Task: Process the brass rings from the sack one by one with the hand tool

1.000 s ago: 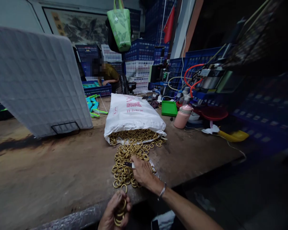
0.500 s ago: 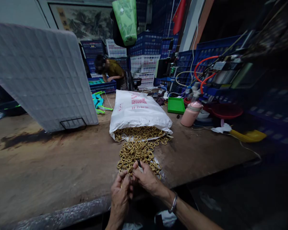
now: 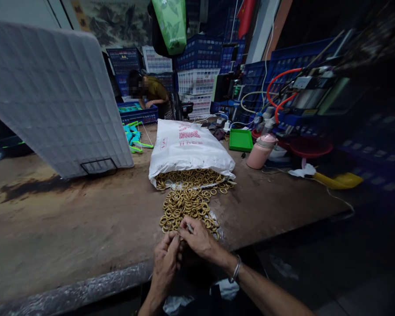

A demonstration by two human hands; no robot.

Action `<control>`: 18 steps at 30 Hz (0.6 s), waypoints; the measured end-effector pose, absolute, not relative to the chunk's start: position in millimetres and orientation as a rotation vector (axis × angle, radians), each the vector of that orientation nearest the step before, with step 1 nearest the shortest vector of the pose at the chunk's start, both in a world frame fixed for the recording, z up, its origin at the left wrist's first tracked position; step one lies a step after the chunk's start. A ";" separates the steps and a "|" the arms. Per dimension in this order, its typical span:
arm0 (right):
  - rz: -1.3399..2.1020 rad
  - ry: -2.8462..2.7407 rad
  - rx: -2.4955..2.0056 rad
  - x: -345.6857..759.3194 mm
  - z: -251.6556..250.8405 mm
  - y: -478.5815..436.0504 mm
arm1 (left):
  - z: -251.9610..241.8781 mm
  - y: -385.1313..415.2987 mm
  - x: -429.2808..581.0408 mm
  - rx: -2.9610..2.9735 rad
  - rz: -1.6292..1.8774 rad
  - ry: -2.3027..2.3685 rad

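My left hand [image 3: 166, 259] is closed in a pinch at the table's front edge. A gold-coloured ring is mostly hidden in its fingers, with only a glint showing. My right hand [image 3: 199, 239] meets it fingertip to fingertip, closed round a small slim tool [image 3: 190, 228] with a greyish end; its kind cannot be made out. Just beyond both hands lies a loose pile of gold-coloured rings [image 3: 184, 204]. The pile spills from the open mouth of a white woven sack [image 3: 191, 151] with red print, lying on its side.
On the brown table [image 3: 85, 232], a tall white padded panel [image 3: 59, 101] stands at left, beside green and turquoise pieces [image 3: 134, 136]. To the right are a green tray [image 3: 241, 140], a pink bottle [image 3: 260, 153] and a yellow scoop [image 3: 340, 180]. Behind, a person [image 3: 156, 92] leans over a blue crate [image 3: 140, 115].
Both hands stay together at the front of the pile. My right hand has turned the slim tool, so its dark end no longer stands up. The view has tipped slightly downward.
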State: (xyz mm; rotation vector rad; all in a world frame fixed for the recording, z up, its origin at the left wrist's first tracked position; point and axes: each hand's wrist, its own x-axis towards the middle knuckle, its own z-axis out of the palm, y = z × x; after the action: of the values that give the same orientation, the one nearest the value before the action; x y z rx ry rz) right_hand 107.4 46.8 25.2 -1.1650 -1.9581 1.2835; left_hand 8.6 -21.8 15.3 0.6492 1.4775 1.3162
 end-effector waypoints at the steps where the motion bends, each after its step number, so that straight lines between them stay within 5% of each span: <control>1: 1.275 -1.963 -1.169 107.5 24.9 46.2 | 13.1 -21.9 8.4 0.615 1.273 1.459; 8: 1.298 -1.949 -1.079 111.3 19.3 48.7 | 6.2 -24.1 7.8 0.578 1.303 1.293; 18: 0.732 -2.529 -1.169 122.4 18.0 35.4 | 3.7 -24.2 9.7 0.596 1.407 1.246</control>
State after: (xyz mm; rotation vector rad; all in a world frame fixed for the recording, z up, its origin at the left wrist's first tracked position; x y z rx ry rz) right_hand 122.4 35.4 18.0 -1.1686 -2.5291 0.7324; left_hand 9.7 -24.2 3.7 0.5960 1.2463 1.4069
